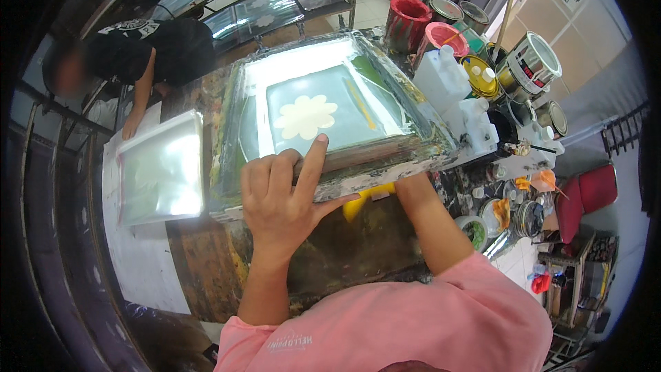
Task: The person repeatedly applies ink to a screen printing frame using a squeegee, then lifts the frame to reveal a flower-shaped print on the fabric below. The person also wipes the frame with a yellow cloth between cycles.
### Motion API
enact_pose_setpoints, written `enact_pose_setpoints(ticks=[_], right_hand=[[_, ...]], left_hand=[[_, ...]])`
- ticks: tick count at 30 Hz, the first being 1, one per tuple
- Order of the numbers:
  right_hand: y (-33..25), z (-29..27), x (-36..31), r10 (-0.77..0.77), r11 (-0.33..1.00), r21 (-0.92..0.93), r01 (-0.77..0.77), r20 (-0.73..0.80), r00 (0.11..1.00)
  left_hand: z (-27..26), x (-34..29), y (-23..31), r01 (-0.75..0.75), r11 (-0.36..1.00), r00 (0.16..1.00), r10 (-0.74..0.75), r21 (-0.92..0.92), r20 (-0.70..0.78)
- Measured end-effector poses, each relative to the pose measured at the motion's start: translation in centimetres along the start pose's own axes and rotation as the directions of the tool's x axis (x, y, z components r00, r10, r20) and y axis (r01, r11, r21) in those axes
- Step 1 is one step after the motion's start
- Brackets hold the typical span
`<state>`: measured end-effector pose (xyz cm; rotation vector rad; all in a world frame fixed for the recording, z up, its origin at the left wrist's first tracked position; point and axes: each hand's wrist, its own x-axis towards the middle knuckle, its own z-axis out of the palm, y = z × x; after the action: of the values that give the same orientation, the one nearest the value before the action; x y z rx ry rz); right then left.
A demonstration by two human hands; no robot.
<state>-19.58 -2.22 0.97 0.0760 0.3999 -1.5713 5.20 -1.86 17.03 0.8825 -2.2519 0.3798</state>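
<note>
A screen printing frame [385, 153], wooden and paint-stained, lies in front of me with its near edge raised. On its mesh is a pale, flower-shaped patch [306, 116]. My left hand [279, 186] grips the near edge of the frame, with its index finger stretched over the rim toward the flower and its thumb out along the front. My right forearm [437, 227] reaches beneath the frame. The right hand is hidden there, so what it holds cannot be seen. Beside that wrist, a yellow object [365, 202] shows partly under the frame's edge.
A stack of clear, shiny sheets [162, 169] lies left of the frame on white paper. A co-worker [162, 45] reaches toward it. Paint cans [529, 62] and white jugs [441, 76] crowd the right side. A red chair [589, 200] stands further right; drying racks [258, 10] lie behind.
</note>
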Motion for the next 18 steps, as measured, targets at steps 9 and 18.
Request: enact_pose_setpoints(ticks=[9,18], right_hand=[[-0.6,0.0,11.3,-0.017,1.000,0.017,0.017,0.015,1.000],[0.1,0.7,-3.1,0.036,0.999,-0.040,-0.036,0.000,0.999]], left_hand=[[-0.1,0.7,-0.2,-0.002,1.000,1.000,0.002,-0.025,0.008],[0.5,-0.9,-0.1,0.003,1.000,1.000,-0.003,-0.005,0.009]])
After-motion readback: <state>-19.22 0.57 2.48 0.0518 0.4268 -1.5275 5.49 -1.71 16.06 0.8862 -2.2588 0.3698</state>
